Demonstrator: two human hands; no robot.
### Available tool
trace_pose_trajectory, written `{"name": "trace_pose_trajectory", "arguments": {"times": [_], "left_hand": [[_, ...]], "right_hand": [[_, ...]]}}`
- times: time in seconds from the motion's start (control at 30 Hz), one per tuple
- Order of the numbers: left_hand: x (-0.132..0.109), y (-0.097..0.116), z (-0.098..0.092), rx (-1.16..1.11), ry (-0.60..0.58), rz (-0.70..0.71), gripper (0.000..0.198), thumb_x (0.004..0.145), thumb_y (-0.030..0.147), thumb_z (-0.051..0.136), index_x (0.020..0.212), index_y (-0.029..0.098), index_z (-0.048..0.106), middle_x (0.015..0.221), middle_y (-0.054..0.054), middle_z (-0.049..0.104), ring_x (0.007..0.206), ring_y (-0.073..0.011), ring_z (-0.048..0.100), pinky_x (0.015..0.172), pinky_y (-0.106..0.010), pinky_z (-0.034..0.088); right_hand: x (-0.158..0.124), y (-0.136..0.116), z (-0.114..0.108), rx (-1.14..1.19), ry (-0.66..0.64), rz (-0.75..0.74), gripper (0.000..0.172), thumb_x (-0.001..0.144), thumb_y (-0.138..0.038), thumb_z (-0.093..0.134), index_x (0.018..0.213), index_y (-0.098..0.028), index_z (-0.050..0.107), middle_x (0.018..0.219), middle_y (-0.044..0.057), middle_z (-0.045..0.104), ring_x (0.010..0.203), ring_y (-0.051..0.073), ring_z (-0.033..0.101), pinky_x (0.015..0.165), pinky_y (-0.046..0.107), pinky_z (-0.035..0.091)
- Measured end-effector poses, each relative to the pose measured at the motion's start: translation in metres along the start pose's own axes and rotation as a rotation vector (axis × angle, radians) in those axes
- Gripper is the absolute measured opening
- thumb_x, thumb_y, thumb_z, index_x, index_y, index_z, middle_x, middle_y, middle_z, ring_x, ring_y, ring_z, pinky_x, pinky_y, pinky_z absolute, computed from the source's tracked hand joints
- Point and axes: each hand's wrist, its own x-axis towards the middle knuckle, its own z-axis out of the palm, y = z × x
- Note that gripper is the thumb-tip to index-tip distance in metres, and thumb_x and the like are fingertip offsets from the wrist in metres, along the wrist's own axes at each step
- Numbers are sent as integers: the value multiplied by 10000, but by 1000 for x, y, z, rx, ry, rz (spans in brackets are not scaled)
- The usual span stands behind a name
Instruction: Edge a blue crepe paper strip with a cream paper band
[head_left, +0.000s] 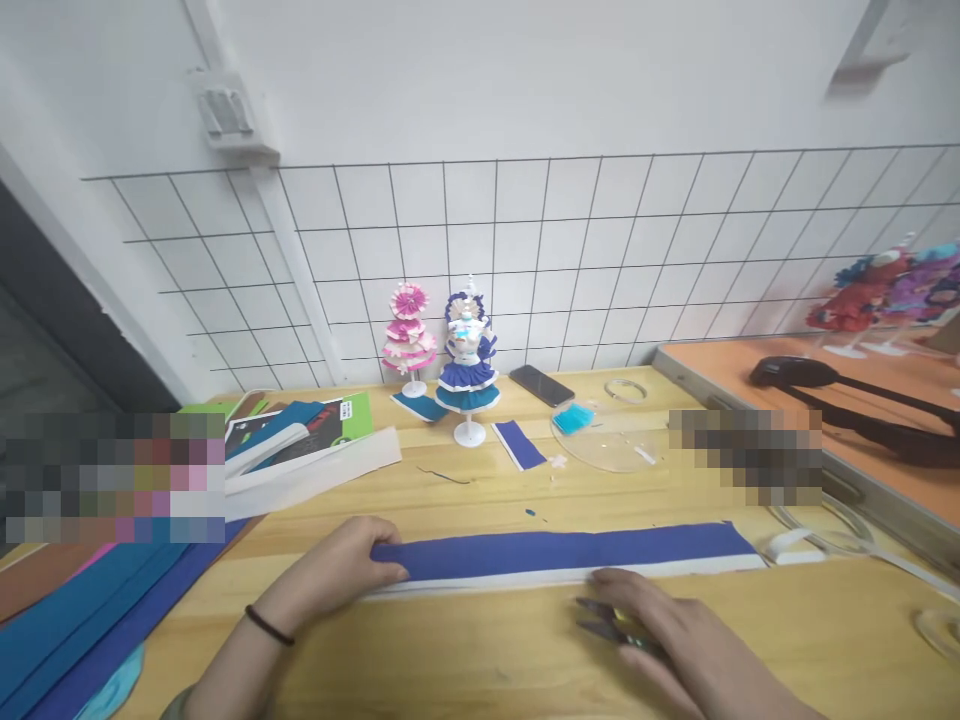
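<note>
A long strip of blue paper or fabric with a white lower edge (555, 555) lies flat across the table in front of me. My left hand (349, 565) pinches its left end between thumb and fingers. My right hand (660, 630) is wrapped around a small pair of pliers (604, 622), whose jaws stand apart and point left, just below the strip. That hand's fingertips rest at the strip's white edge. The pliers' handles are mostly hidden in the palm.
Behind the strip stand a blue-and-white dress figure (469, 375) and a pink one (409, 335). A phone (541, 385), a short blue piece (519, 445) and a clear disc (607, 445) lie nearby. Coloured strips (90, 610) pile up at left; black-handled scissors (862, 400) rest at right.
</note>
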Motion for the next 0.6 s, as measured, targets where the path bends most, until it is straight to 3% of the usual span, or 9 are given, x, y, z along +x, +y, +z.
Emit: {"name": "trace_pose_trajectory", "arguments": {"times": [0.13,0.3,0.6], "left_hand": [[-8,-14,1,-35,62,20,184,701,370,538,737,213,627,829,3,655,828,-191,558,724,-242,391],[-11,-21,1,-73,71,71,191,743,354,497,709,205,610,778,7,647,785,-173,561,697,-239,389],[-19,-28,-2,-100,20,33,150,680,314,533,744,209,620,792,13,642,776,-177,556,661,-239,377]], "right_hand": [[8,2,15,-30,-2,-44,569,794,-296,557,1309,-275,315,1206,67,581,982,220,617,784,303,533],[17,-1,27,-51,-30,-68,656,748,-58,423,1344,-285,265,1186,48,597,990,207,613,795,327,527],[28,-14,35,-46,-155,-138,681,768,-24,367,1366,-277,161,1169,69,606,946,182,632,783,303,523]]}}
